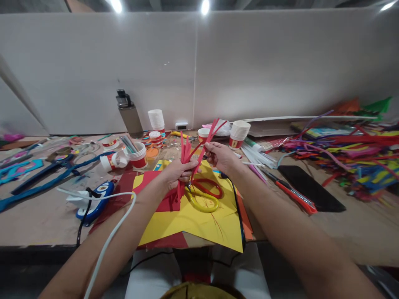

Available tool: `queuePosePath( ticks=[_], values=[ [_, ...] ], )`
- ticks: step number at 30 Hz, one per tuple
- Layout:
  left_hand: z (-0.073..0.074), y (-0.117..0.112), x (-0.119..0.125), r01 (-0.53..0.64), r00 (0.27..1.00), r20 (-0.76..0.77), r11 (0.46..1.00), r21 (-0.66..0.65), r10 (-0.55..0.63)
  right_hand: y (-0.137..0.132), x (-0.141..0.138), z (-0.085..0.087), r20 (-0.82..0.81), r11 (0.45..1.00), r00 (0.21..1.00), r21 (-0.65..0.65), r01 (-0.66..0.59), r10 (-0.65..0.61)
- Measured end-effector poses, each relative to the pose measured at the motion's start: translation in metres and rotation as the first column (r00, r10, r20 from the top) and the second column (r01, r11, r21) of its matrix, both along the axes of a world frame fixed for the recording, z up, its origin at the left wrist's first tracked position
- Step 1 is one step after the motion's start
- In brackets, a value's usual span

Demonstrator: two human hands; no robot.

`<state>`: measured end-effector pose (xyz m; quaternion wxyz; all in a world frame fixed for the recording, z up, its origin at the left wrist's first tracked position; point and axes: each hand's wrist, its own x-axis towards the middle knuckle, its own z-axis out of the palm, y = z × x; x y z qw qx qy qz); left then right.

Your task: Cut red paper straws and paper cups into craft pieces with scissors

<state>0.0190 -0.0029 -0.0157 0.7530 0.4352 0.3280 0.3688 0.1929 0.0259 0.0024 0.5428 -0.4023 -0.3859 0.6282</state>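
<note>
My left hand (181, 171) is closed round a bunch of thin red paper strips (186, 150) that stick up above the fingers. My right hand (220, 155) pinches more red strips (212, 132), which fan upward to the right of the bunch. Below both hands lie scissors (204, 203) with one yellow and one red handle loop; their blades are hidden. They rest on a yellow paper sheet (174, 224). Beneath my left hand and forearm a red paper sheet (166, 203) is partly covered.
Paper cups (239, 131), a bottle (129, 118) and a cup of straws (137, 157) stand toward the back. At right lie a utility knife (296, 197), a black phone (311, 189) and a pile of colourful pipe cleaners (361, 162). A blue-white power strip (98, 203) and white cable (107, 241) are at left.
</note>
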Motion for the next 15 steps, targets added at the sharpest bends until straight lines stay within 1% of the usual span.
queuePosePath(
  ticks=[5, 9, 15],
  values=[
    [-0.0041, -0.0007, 0.0017, 0.002, 1.0, 0.014, 1.0, -0.016, -0.002, -0.0023, 0.0035, -0.0016, 0.046, 1.0, 0.999, 0.03, -0.005, 0.004],
    [-0.0061, 0.0023, 0.0011, -0.025, 0.999, 0.034, 0.998, -0.057, 0.027, -0.0033, 0.0049, -0.0019, 0.03, 0.999, 0.999, 0.04, -0.016, 0.015],
    [-0.0069, 0.006, 0.0005, -0.049, 0.998, 0.024, 0.99, -0.129, 0.052, -0.0054, 0.0061, 0.0013, -0.043, 1.0, 0.999, -0.026, -0.014, 0.013]
  ],
)
